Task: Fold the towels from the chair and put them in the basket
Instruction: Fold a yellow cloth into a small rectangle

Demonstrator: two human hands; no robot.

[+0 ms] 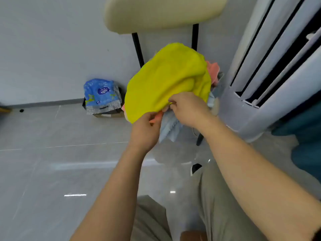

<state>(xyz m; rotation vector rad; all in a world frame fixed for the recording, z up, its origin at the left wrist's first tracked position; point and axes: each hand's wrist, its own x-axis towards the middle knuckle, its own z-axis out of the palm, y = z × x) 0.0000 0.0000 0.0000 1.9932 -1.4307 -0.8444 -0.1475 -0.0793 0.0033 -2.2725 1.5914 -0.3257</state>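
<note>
Towels lie heaped on a chair with a cream padded backrest (pixel 163 13): a bright yellow terry towel (pixel 166 79) on top, a salmon-pink towel (pixel 213 70) behind it, and a pale blue cloth (pixel 169 126) hanging below. The left hand (pixel 145 132) has its fingers curled round the yellow towel's near edge. The right hand (pixel 189 108) pinches that edge beside it. A blue plastic packet (pixel 100 94) sits by the wall.

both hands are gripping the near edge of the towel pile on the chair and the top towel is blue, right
Not quite. The head view shows the top towel is yellow, not blue; a light blue towel hangs beneath it. The rest holds: the left hand and right hand grip the near edge of the pile on the chair.
</note>
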